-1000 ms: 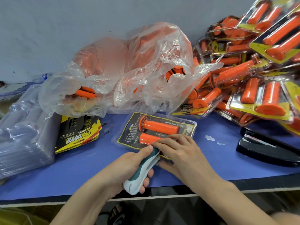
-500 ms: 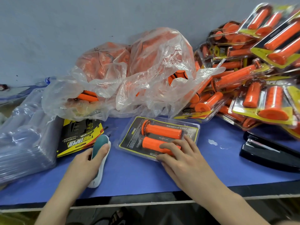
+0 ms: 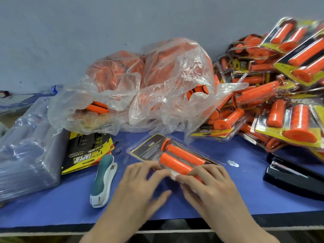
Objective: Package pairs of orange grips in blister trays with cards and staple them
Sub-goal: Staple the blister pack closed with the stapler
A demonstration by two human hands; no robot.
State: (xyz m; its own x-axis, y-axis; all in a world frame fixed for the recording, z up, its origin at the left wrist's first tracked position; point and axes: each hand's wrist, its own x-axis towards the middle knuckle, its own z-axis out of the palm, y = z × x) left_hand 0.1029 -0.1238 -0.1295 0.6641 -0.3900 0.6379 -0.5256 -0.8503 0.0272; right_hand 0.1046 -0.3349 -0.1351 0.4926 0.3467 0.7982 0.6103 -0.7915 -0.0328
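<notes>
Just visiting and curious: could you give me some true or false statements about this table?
1. The left hand and the right hand both touch the blister pack. True.
2. The left hand holds the teal stapler. False: it lies free on the table, beside that hand.
3. A black stapler lies at the right. True.
4. The finished packs are piled on the left. False: they are on the right; clear trays are stacked on the left.
</notes>
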